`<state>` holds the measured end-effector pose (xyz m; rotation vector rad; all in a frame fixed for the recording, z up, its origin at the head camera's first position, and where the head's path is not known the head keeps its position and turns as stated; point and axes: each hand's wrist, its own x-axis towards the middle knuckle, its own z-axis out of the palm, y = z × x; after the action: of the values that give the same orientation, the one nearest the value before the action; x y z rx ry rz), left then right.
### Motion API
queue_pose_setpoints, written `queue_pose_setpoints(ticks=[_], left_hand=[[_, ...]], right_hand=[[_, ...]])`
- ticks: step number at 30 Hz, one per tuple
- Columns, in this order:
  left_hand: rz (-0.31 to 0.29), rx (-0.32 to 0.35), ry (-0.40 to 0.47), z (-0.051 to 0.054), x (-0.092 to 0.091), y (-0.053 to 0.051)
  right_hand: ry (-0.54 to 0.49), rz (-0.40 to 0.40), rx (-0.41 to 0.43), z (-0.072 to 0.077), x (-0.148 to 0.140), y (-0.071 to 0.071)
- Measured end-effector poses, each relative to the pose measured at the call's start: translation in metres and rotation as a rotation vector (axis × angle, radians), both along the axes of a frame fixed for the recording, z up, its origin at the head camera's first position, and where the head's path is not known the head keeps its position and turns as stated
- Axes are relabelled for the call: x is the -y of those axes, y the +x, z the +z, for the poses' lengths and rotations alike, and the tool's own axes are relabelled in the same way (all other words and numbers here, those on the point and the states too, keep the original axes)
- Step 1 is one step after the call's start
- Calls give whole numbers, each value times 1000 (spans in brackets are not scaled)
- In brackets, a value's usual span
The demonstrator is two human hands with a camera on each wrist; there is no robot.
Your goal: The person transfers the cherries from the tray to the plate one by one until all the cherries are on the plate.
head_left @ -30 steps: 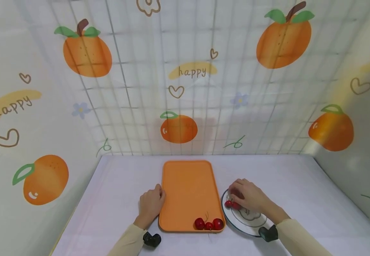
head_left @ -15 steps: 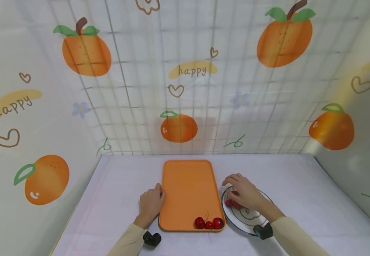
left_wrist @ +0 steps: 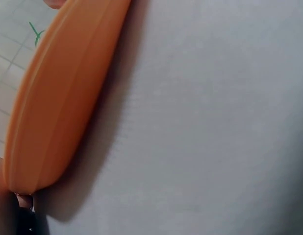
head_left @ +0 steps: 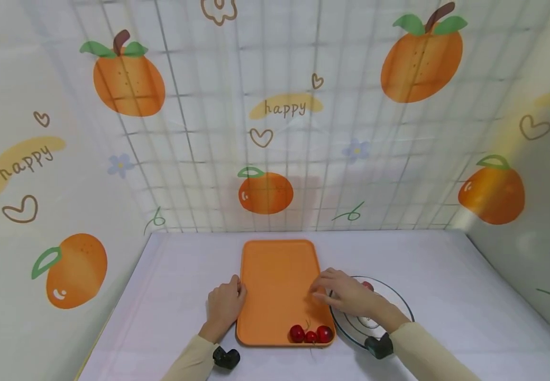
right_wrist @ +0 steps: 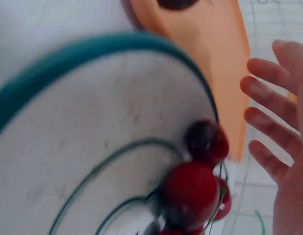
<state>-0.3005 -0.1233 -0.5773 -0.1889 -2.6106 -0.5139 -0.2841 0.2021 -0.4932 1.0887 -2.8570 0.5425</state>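
Observation:
My left hand [head_left: 225, 304] grips the left edge of an orange tray [head_left: 275, 286]; in the left wrist view the tray's outer side [left_wrist: 63, 98] fills the left part. Several red cherries [head_left: 296, 333] lie in the tray's front right corner. My right hand [head_left: 346, 293] hovers over the left rim of a white plate [head_left: 389, 293] and the tray's right edge. In the right wrist view its fingers [right_wrist: 274, 127] are spread and relaxed, holding nothing. Several cherries with stems [right_wrist: 190, 191] lie on the plate, mostly hidden by the hand in the head view.
A white cloth [head_left: 184, 264] covers the table. Behind it and at both sides hangs a pale curtain [head_left: 265, 148] printed with oranges. A black wrist device [head_left: 226, 357] sits on the left wrist, another [head_left: 378, 346] on the right.
My right hand has moved left from above the plate's cherries to the tray's right edge, its fingers extending. My left hand stays at the tray's left edge.

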Motion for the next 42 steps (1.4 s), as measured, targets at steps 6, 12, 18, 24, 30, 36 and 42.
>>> queue_pose_setpoints(ticks=[6,12,18,24,30,36,42], left_hand=[[-8,-7,10,2,0,1],[-7,-25,6,4,0,3],[-7,-49,4,3,0,3],[-5,-51,5,0,-1,1],[-3,-20,14,-1,-2,0],[-3,-15,4,-1,-2,-1],[-4,-24,3,-3,0,-1]], right_hand=[[25,35,117,5,16,4],[64,54,185,3,29,6],[83,123,214,3,37,10],[106,149,257,5,42,13],[115,209,262,5,43,14],[119,225,313,2,40,15],[133,200,333,4,39,16]])
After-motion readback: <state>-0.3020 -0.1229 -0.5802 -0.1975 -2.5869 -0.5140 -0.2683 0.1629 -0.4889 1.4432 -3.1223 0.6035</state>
